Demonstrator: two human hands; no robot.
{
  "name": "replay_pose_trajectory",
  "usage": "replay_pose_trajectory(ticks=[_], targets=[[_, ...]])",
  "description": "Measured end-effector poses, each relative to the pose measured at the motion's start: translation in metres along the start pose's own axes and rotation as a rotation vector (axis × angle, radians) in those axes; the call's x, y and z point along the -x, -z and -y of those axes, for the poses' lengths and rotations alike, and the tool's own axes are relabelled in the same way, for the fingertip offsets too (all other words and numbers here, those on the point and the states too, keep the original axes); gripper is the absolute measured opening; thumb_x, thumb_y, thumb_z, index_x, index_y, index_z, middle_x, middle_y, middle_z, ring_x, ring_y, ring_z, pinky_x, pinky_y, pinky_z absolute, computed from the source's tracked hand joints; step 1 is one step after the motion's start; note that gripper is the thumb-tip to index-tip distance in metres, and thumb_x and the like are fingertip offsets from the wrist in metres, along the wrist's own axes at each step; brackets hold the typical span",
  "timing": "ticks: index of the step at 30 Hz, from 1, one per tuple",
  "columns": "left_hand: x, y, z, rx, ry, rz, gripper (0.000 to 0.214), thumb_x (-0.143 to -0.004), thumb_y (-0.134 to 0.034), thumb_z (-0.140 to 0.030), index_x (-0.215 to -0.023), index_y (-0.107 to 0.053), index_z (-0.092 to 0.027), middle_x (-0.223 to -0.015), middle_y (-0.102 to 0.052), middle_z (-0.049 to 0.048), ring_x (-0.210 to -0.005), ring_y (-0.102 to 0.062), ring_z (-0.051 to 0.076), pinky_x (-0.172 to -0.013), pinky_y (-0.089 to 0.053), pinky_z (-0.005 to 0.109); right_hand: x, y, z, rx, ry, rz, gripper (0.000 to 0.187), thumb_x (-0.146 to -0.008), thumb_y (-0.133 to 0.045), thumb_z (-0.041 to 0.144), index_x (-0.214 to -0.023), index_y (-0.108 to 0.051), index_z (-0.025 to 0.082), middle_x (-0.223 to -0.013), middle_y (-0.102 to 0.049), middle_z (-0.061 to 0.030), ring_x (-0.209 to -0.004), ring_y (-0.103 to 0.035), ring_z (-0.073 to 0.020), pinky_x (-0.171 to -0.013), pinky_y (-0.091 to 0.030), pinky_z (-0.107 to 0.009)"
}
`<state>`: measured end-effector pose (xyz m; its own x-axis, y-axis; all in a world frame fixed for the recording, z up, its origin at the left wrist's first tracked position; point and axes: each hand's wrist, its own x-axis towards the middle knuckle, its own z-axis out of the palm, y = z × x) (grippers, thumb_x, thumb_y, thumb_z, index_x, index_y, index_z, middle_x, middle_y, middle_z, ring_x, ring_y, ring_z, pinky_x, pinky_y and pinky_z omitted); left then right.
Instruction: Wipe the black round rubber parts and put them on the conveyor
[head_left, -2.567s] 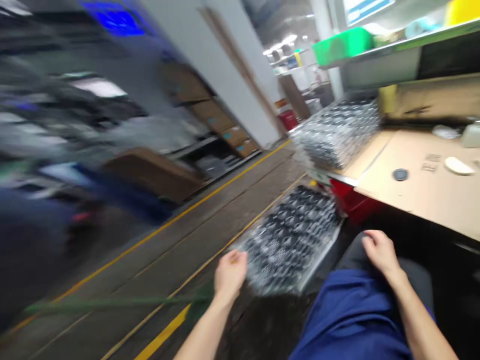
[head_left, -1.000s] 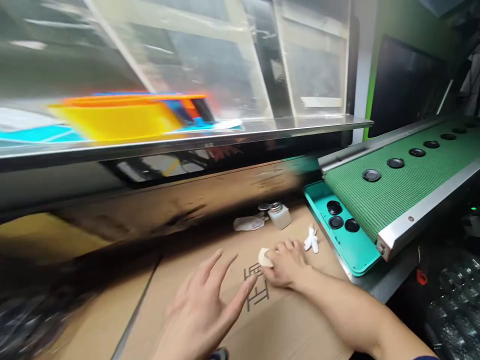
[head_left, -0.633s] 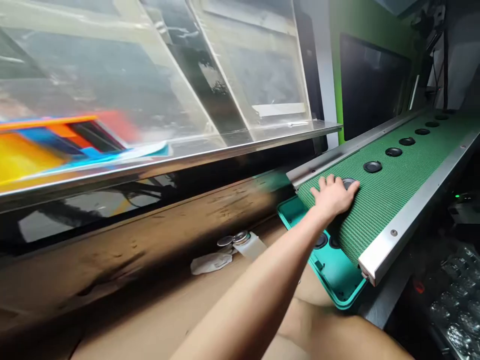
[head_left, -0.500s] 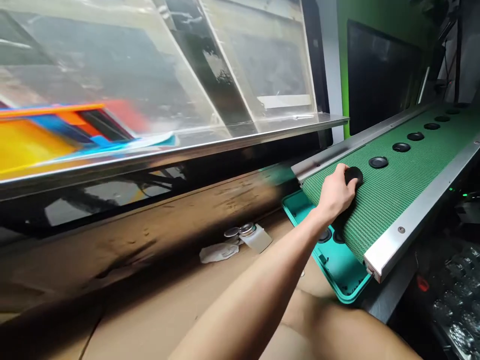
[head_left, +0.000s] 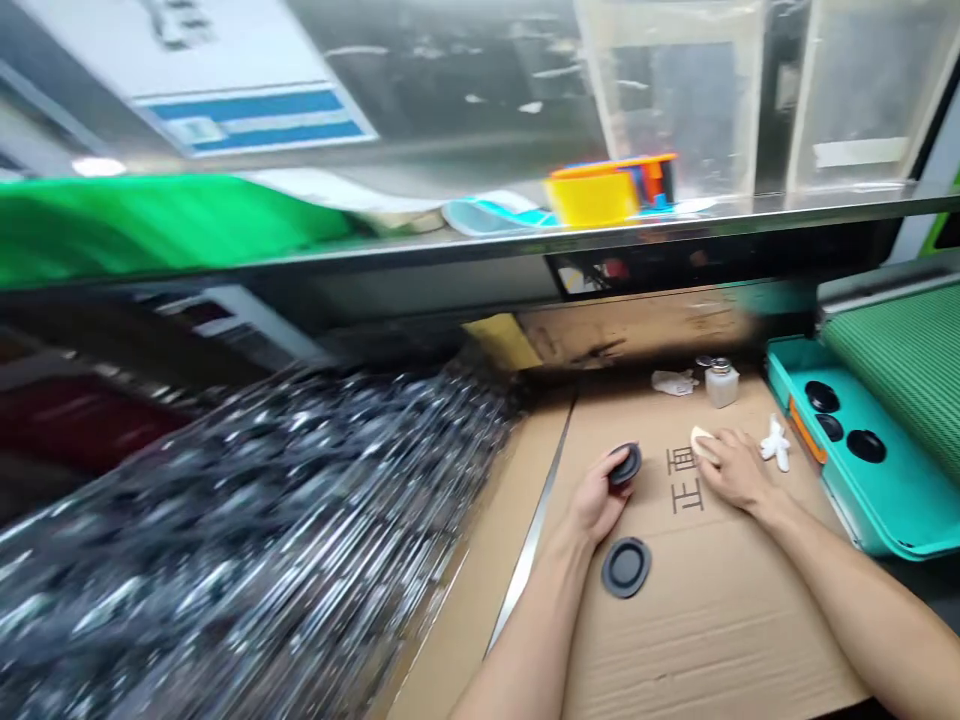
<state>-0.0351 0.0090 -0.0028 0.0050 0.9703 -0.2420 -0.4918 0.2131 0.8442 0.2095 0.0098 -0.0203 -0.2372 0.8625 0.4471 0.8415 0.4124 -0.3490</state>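
My left hand is closed round a black round disc, held just above the cardboard sheet. A second black disc lies flat on the cardboard right below that hand. My right hand rests on the cardboard a little to the right, its fingers closed on a small cream pad.
A teal tray with three black discs sits at the right, under the end of a green conveyor belt. A small glass bottle and white scraps lie behind. A blurred stack of clear blister trays fills the left. A metal shelf runs overhead.
My left hand has come back from the conveyor belt to the cardboard with a black disc in it. The view has swung left. My right hand stays on the cream pad.
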Motion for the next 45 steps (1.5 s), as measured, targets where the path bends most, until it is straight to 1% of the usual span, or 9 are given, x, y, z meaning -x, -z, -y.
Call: replay_pose_trajectory(ticks=[4,8,11,17,21,25,34,38,45], targets=[[-0.009,-0.007,0.007,0.218,0.075,0.094,0.01,-0.084,-0.065,-0.015,-0.094,-0.069,-0.011,-0.088,-0.071,0.0073,-0.077,-0.068,0.016,-0.073,-0.059,0.032,-0.002,0.003,0.038,-0.123,0.108,-0.201,0.039,-0.1,-0.051,0.036,-0.132,-0.066,0.021,-0.131,-0.062,-0.0124,-0.114,-0.054,-0.0256,-0.1,-0.045,-0.042],[-0.005,-0.015,0.008,0.423,0.197,0.301,0.025,-0.096,-0.053,-0.031,-0.098,-0.067,-0.011,-0.099,-0.072,0.0147,-0.098,-0.071,0.025,-0.093,-0.057,0.042,-0.015,-0.009,0.083,-0.018,0.237,0.0,0.039,-0.101,-0.049,0.035,-0.134,-0.065,0.027,-0.137,-0.06,-0.011,-0.111,-0.053,-0.027,-0.095,-0.047,-0.043],[-0.006,-0.013,0.008,0.488,0.209,0.377,0.037,-0.1,-0.04,-0.036,-0.107,-0.067,-0.01,-0.106,-0.072,0.0164,-0.109,-0.069,0.028,-0.101,-0.054,0.045,-0.026,-0.02,0.096,0.063,0.136,0.047,0.038,-0.102,-0.046,0.035,-0.132,-0.067,0.026,-0.134,-0.062,-0.011,-0.107,-0.052,-0.0275,-0.094,-0.047,-0.043],[-0.016,-0.009,0.009,0.467,0.284,0.265,0.033,-0.099,-0.041,-0.027,-0.103,-0.067,-0.008,-0.104,-0.074,0.0189,-0.107,-0.07,0.028,-0.102,-0.053,0.045,-0.015,-0.025,0.094,0.085,0.194,0.053,0.038,-0.103,-0.044,0.034,-0.135,-0.063,0.027,-0.136,-0.06,-0.0101,-0.108,-0.05,-0.0273,-0.093,-0.047,-0.041],[-0.019,-0.012,0.01,0.444,0.272,0.297,0.026,-0.098,-0.044,-0.019,-0.099,-0.068,-0.009,-0.098,-0.075,0.0158,-0.102,-0.072,0.025,-0.101,-0.053,0.042,-0.015,-0.025,0.098,0.114,0.056,0.038,0.036,-0.103,-0.044,0.032,-0.131,-0.066,0.025,-0.129,-0.062,-0.0118,-0.104,-0.051,-0.0272,-0.092,-0.047,-0.042],[-0.02,-0.01,0.011,0.428,0.287,0.29,0.029,-0.098,-0.045,-0.023,-0.105,-0.069,-0.008,-0.106,-0.074,0.0174,-0.104,-0.071,0.026,-0.101,-0.054,0.043,-0.016,-0.03,0.096,0.088,0.164,0.057,0.038,-0.102,-0.044,0.033,-0.133,-0.064,0.025,-0.133,-0.06,-0.0125,-0.108,-0.05,-0.0279,-0.092,-0.046,-0.042],[-0.018,-0.01,0.009,0.378,0.253,0.328,0.027,-0.101,-0.051,-0.028,-0.103,-0.069,-0.008,-0.102,-0.074,0.0167,-0.095,-0.071,0.025,-0.092,-0.057,0.045,-0.023,-0.017,0.051,-0.291,-0.08,-0.216,0.05,-0.091,-0.061,0.041,-0.136,-0.056,0.018,-0.126,-0.061,-0.0147,-0.113,-0.058,-0.0268,-0.098,-0.049,-0.043],[-0.018,-0.011,0.008,0.388,0.228,0.298,0.036,-0.102,-0.05,-0.038,-0.104,-0.07,-0.009,-0.101,-0.075,0.0143,-0.097,-0.071,0.024,-0.096,-0.054,0.041,-0.015,-0.006,0.067,-0.46,-0.185,-0.066,0.056,-0.077,-0.073,0.039,-0.128,-0.059,0.019,-0.12,-0.064,-0.0113,-0.104,-0.064,-0.024,-0.091,-0.053,-0.038],[-0.014,-0.01,0.007,0.414,0.234,0.181,0.042,-0.105,-0.041,-0.039,-0.106,-0.068,-0.008,-0.096,-0.074,0.0157,-0.098,-0.071,0.026,-0.091,-0.055,0.04,-0.013,0.001,0.075,-0.477,-0.135,0.193,0.053,-0.077,-0.073,0.037,-0.127,-0.062,0.022,-0.117,-0.07,-0.007,-0.106,-0.066,-0.0232,-0.092,-0.052,-0.037]])
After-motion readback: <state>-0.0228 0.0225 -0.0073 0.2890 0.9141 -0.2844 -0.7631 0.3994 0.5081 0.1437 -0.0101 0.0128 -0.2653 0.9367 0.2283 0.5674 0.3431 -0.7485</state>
